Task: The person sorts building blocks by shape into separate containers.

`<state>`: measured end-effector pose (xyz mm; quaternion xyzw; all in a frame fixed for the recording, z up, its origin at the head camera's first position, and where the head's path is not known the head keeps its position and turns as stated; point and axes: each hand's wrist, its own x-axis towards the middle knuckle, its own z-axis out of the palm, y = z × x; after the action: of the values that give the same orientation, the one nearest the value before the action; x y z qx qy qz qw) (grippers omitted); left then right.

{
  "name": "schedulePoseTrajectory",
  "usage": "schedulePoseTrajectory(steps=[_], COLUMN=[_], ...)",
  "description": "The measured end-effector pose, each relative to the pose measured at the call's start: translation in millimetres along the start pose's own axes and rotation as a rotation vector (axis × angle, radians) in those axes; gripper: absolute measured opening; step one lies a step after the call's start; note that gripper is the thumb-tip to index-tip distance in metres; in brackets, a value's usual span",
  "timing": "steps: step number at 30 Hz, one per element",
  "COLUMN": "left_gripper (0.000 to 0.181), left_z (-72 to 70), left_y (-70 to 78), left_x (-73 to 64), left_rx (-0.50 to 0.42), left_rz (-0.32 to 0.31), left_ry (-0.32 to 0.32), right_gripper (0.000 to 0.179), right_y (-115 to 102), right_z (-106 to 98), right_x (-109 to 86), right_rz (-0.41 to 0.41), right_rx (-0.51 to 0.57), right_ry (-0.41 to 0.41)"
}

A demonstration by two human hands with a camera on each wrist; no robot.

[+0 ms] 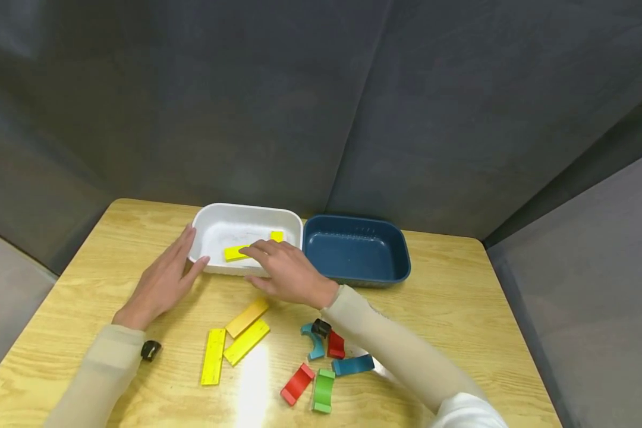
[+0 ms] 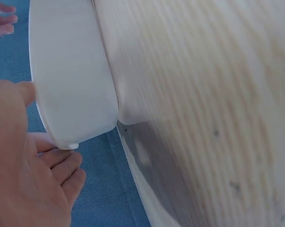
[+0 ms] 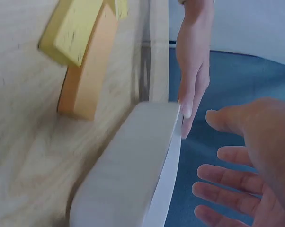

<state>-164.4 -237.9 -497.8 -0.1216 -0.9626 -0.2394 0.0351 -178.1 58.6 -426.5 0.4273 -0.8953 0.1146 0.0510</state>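
Observation:
A white plastic tub (image 1: 214, 229) stands at the back of the table, with a yellow block (image 1: 235, 254) and another yellow block (image 1: 277, 236) lying inside. My left hand (image 1: 160, 285) touches the tub's left end, its fingers fairly straight along the rim and its thumb at the near corner. Over the tub's near right side is my right hand (image 1: 291, 273). Its fingers (image 3: 227, 176) are spread with nothing between them in the right wrist view. The hand partly hides the blocks below. In front of the tub lie an orange-yellow block (image 1: 247, 318) and two yellow blocks (image 1: 213, 356).
A dark blue tub (image 1: 355, 252) adjoins the white one on the right. Beneath my right forearm are blue arches (image 1: 353, 365), red arches (image 1: 297, 384) and a green arch (image 1: 323, 391). Dark panels (image 1: 246, 119) rise behind the wooden table (image 1: 449, 297).

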Motion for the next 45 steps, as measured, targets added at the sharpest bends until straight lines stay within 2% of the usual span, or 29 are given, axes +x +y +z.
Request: schedulePoseTrajectory(steps=[10, 15, 32, 39, 45], left_gripper=[0.085, 0.085, 0.085, 0.085, 0.085], left_z=[-1.8, -1.3, -1.7, -1.7, -2.1], left_y=[1.0, 0.9, 0.2, 0.8, 1.8], left_x=[0.4, -0.6, 0.1, -1.7, -0.8], left_rx=[-0.001, -0.011, -0.026, -0.028, -0.032], left_rz=[0.002, 0.002, -0.005, -0.001, -0.002], left_ry=[-0.003, -0.009, -0.016, -0.014, -0.018], right_gripper=[0.058, 0.060, 0.069, 0.075, 0.082], right_y=[-27, -41, -77, -87, -93], right_z=[5, 15, 43, 48, 53], right_x=[-19.1, -26.8, -42.4, -44.5, -48.3], right_rz=[-0.052, -0.084, -0.061, -0.084, -0.133], right_rx=[0.082, 0.114, 0.208, 0.181, 0.089], right_ry=[-0.021, -0.029, -0.201, -0.247, -0.250])
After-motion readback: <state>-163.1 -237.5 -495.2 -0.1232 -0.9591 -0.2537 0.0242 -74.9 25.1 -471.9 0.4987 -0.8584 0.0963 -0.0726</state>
